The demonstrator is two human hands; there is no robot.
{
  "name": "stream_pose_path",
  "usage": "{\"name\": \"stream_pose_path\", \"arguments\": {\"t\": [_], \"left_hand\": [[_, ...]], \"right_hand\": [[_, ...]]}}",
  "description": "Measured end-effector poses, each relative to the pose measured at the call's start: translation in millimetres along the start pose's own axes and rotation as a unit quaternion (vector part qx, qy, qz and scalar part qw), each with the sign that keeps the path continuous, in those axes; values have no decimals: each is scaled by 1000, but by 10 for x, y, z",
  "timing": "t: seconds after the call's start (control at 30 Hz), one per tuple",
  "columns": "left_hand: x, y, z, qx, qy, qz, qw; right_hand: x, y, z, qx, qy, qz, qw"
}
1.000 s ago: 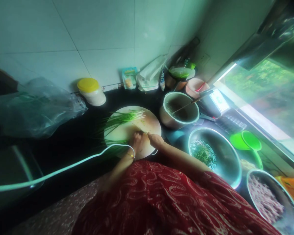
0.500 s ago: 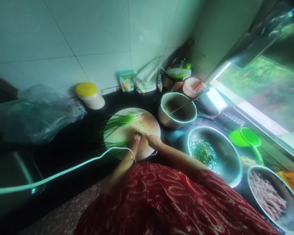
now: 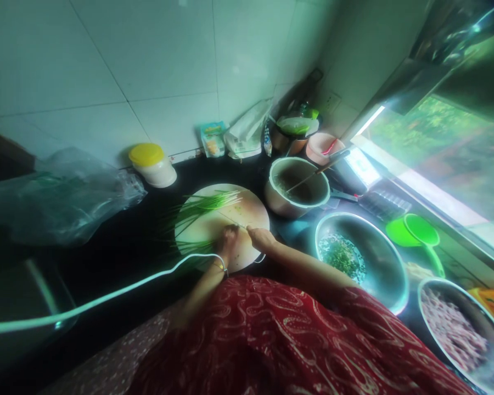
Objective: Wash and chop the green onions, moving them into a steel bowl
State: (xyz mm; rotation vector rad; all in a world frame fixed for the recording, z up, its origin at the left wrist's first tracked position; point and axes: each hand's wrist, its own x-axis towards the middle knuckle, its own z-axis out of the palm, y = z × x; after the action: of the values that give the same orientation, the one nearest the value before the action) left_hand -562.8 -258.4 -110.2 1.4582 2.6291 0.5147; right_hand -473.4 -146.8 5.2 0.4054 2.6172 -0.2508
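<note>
A round pale cutting board lies on the dark counter, with long green chives across its far side and hanging off to the left. My left hand and my right hand meet over the board's near edge. Their fingertips pinch a single thin chive stalk that runs away from them over the board. The left hand is blurred. A bangle and a white cable cross my left wrist.
Right of the board stand a pot with a utensil in it, a steel bowl of chopped greens and a bowl of minced meat. A green scoop, a yellow-lidded jar, a plastic bag and packets are around.
Both hands stay at the board's near edge with small finger movements on the stalk. The camera has tilted slightly, which shifts the scene a little downward.
</note>
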Motion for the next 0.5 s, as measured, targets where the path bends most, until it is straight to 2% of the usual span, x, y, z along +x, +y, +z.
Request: {"name": "stream_pose_path", "arguments": {"t": [0.07, 0.13, 0.27, 0.5], "left_hand": [[4, -17, 62, 4, 46, -31, 998], [11, -41, 129, -6, 68, -30, 997], [24, -85, 203, -16, 61, -19, 998], [-20, -63, 175, -7, 89, -2, 996]], "right_hand": [[-8, 0, -12, -5, -1, -3, 1000], [12, -20, -6, -12, -1, -6, 1000], [42, -37, 8, -10, 7, -16, 1000], [11, -25, 2, -8, 7, -8, 1000]]}}
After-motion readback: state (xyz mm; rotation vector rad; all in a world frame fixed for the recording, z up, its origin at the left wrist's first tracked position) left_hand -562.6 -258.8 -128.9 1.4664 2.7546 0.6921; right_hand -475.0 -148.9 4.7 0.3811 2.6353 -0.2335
